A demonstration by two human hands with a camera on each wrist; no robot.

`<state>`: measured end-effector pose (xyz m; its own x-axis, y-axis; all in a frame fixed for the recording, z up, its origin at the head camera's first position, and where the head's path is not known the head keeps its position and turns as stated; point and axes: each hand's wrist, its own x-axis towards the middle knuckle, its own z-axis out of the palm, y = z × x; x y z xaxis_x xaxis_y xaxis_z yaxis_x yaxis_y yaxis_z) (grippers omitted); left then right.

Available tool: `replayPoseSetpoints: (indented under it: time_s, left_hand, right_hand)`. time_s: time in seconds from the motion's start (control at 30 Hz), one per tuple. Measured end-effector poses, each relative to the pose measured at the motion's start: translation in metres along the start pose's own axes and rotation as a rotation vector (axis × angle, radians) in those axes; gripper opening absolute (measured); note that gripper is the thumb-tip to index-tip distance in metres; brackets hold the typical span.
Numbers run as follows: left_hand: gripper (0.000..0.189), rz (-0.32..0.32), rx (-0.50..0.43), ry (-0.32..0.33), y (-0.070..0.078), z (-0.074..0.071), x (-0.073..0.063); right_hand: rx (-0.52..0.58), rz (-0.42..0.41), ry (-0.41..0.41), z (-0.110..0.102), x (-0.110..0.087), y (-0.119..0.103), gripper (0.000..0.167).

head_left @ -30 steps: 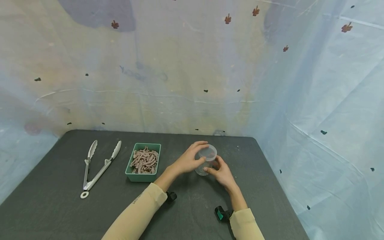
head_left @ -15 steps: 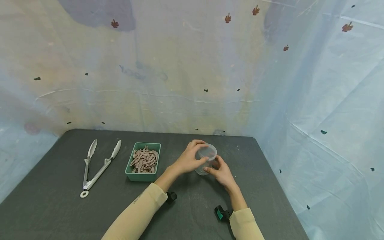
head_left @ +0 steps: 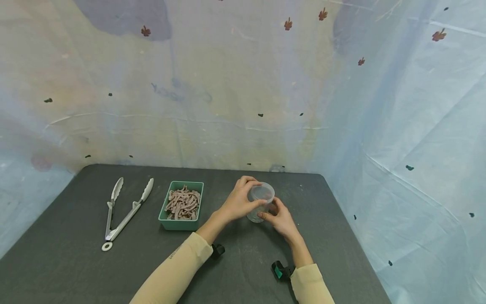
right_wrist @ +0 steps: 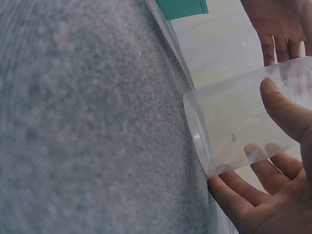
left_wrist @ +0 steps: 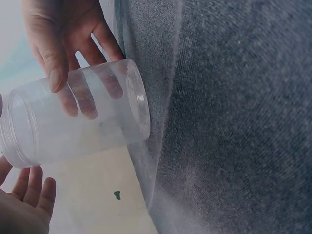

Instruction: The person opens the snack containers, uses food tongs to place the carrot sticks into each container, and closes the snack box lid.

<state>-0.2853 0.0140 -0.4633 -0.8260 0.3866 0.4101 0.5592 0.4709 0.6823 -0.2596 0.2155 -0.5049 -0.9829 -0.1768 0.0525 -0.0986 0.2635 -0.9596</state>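
A clear plastic jar (head_left: pixel 255 217) stands upright on the dark table in the head view, with a translucent round lid (head_left: pixel 263 192) on top. My left hand (head_left: pixel 238 203) grips the lid from the left, its thumb on the near side and fingers on the far side. Lower down, my right hand (head_left: pixel 282 220) holds the jar's body from the right. In the left wrist view the jar (left_wrist: pixel 87 122) looks see-through and holds nothing visible. The right wrist view shows the right thumb (right_wrist: pixel 282 107) along its wall, with the fingers wrapped round the other side.
Left of the hands, a green tray (head_left: pixel 176 226) holds a heap of brownish strips (head_left: pixel 184 203). Farther left lie spread metal tongs (head_left: pixel 127 219) with pale tips. The dark table (head_left: pixel 243 270) ends at a hanging plastic sheet (head_left: pixel 212 84) at the back.
My left hand has turned slightly at the lid: its far fingers have drawn left and its thumb has slid right along the near rim. The right hand and jar hold still.
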Motion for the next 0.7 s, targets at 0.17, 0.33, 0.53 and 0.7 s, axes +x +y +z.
replayPoseSetpoints:
  time_s: [0.17,0.33,0.53,0.7]
  left_hand:
    - [0.058,0.004,-0.009,-0.052,-0.0014,-0.0021,0.0001]
    - [0.057,0.019,-0.054,-0.149,-0.0043,-0.0032,0.0]
    - [0.056,0.013,-0.062,-0.172,-0.0045,-0.0022,0.0002]
    - [0.055,0.013,-0.036,-0.132,-0.0031,-0.001,0.0004]
  right_hand:
    - [-0.019,0.009,-0.001,-0.0001,-0.0001,-0.0006,0.079]
    - [-0.021,0.011,-0.002,-0.0002,0.0002,0.0003,0.081]
    - [-0.03,0.013,0.001,0.0001,0.0002,0.0002,0.081]
    - [-0.027,0.019,0.001,-0.0001,0.0002,-0.0004,0.081]
